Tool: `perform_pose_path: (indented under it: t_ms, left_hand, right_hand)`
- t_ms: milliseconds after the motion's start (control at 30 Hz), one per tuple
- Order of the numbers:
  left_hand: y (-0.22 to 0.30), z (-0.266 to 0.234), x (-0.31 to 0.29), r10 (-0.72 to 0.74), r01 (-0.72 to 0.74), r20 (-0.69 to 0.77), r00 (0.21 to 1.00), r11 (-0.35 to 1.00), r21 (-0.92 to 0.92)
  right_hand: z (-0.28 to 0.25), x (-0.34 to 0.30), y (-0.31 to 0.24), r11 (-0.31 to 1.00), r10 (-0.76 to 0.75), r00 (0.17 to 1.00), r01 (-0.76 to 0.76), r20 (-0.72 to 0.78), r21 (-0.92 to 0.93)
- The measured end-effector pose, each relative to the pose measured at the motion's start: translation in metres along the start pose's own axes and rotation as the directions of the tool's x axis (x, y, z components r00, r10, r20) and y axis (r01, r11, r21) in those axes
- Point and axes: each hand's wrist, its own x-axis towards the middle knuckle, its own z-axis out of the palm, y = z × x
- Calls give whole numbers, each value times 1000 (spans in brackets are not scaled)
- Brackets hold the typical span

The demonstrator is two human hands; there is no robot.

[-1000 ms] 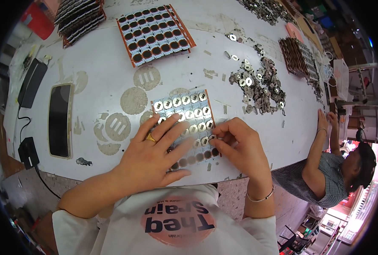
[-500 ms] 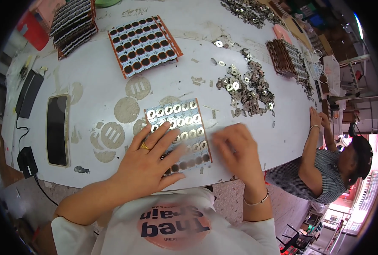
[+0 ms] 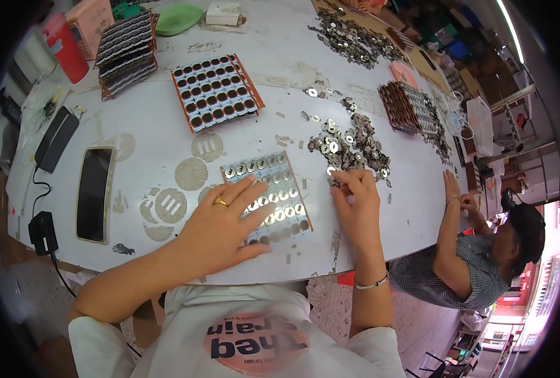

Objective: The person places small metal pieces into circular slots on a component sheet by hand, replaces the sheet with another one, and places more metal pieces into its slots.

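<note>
Head view, single entry. Sheet (image 3: pixel 266 196), a grey card with orange side edges, is laid flat on the white table (image 3: pixel 160 120) directly before the person. It is printed with rows of dark round spots; the upper rows are seen capped with small silver discs, while the spots along the near edge show bare and dark, so the filling is judged mostly done with the last row or so left. Left hand (image 3: pixel 226 227) is pressed flat on the sheet's lower left part, fingers spread wide, nothing gripped, a gold ring worn on one finger. Right hand (image 3: pixel 355 200) is extended past the sheet's right edge to the near rim of the disc pile (image 3: pixel 350 146); fingertips are drawn together narrowly as if pinching a disc, though whether one is actually held cannot be told. A bracelet is worn on that wrist. Second sheet (image 3: pixel 215 91), all dark spots and no discs, lies farther back on the table. Stack of sheets (image 3: pixel 127 53) stands at the far left. Phone (image 3: pixel 94 194) lies face up well to the left. Another person (image 3: pixel 481 252) is seated at the table's right end, hands resting on its edge.
</note>
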Motion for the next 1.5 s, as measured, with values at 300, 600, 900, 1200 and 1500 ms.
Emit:
perform_pose_path:
  t_ms: [300, 600, 900, 1200, 1500]
  left_hand:
    - [-17, -4, -4, -24, 24, 42, 999, 1000, -6]
    - [-24, -8, -2, 51, -51, -5, 999, 994, -95]
    - [-18, 8, -6, 13, -153, -320, 947, 895, -419]
    - [-27, -5, -11, 32, -75, -193, 981, 972, -222]
    - [-31, -5, -17, -21, 15, -56, 998, 994, -107]
  right_hand:
    - [-2, -15, 10, 750, 355, 924, -374, 145, 546]
    - [-9, -15, -34, 351, 401, 851, -484, 339, 801]
    - [37, -36, -88, 378, 181, 891, -454, 416, 807]
    - [19, -32, -102, 928, -15, 912, -140, 410, 345]
    - [26, -47, -94, 501, 110, 784, -575, 611, 647]
